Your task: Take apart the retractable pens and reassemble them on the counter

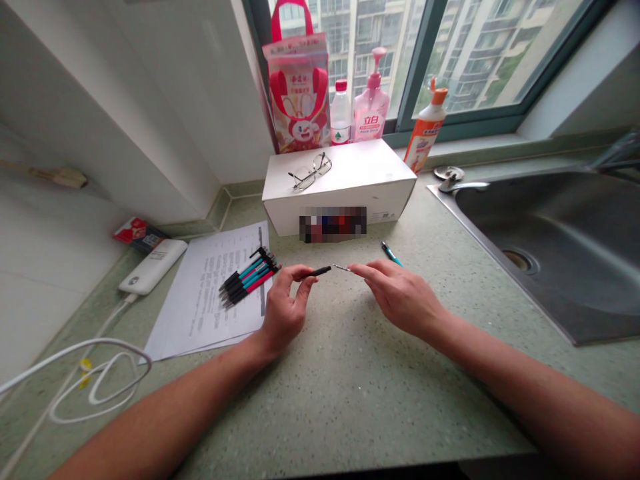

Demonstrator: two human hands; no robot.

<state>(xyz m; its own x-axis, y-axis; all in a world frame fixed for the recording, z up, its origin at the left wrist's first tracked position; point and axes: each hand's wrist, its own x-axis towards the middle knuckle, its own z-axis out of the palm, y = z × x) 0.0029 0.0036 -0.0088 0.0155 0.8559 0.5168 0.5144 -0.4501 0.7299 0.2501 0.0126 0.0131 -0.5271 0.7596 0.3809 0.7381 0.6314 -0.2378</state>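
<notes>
My left hand [286, 301] pinches a short black pen part [319, 271] between thumb and forefinger, its tip pointing right. My right hand [395, 293] faces it and pinches a thin metal-tipped pen refill [341, 268] aimed at the black part; a small gap separates the two. A teal pen piece [389, 253] lies on the counter just behind my right hand. A bundle of several black, teal and red pens [249, 275] rests on a printed sheet of paper [210, 293] left of my left hand.
A white box [340, 183] with eyeglasses [311, 171] on top stands behind the hands. Bottles [370, 107] and a red bag [299, 87] line the window sill. A steel sink [560, 247] is at the right. A white power bank [153, 266] and cable [95, 380] lie at the left.
</notes>
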